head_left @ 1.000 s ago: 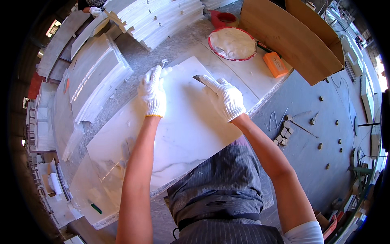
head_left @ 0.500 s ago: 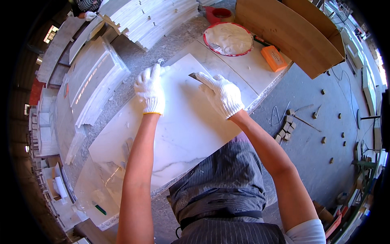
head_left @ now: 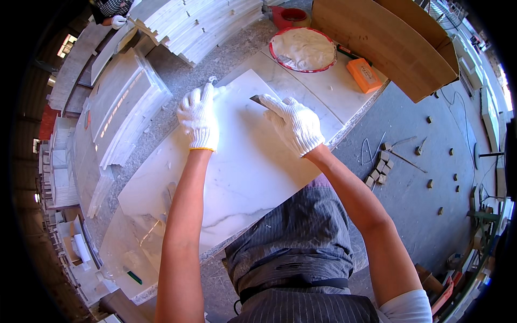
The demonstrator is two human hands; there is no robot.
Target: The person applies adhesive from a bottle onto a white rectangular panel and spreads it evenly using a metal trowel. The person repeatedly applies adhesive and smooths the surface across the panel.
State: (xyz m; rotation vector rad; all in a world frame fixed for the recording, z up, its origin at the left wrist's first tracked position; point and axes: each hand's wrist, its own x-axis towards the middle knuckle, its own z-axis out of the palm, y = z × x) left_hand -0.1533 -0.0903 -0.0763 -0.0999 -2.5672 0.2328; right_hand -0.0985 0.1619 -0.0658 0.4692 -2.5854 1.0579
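Note:
A white marble slab with grey veins (head_left: 253, 156) lies before me on the work surface. My left hand (head_left: 198, 119), in a white knitted glove with a yellow cuff edge, lies flat at the slab's far left edge, fingers stretched out. A small whitish lump (head_left: 212, 79) is at its fingertips; what it is I cannot make out. Gloved likewise, my right hand (head_left: 295, 125) is closed round a scraper (head_left: 255, 99), whose dark blade sticks out past the fingers over the slab. The glove hides its handle.
A red-rimmed basin of pale paste (head_left: 303, 49) stands beyond the slab, near an orange box (head_left: 363, 75) and a large cardboard box (head_left: 385, 46). Stacked slabs (head_left: 126, 107) fill the left. Small blocks (head_left: 381, 168) lie on the floor. Another person's gloved hand (head_left: 118, 21) shows at far left.

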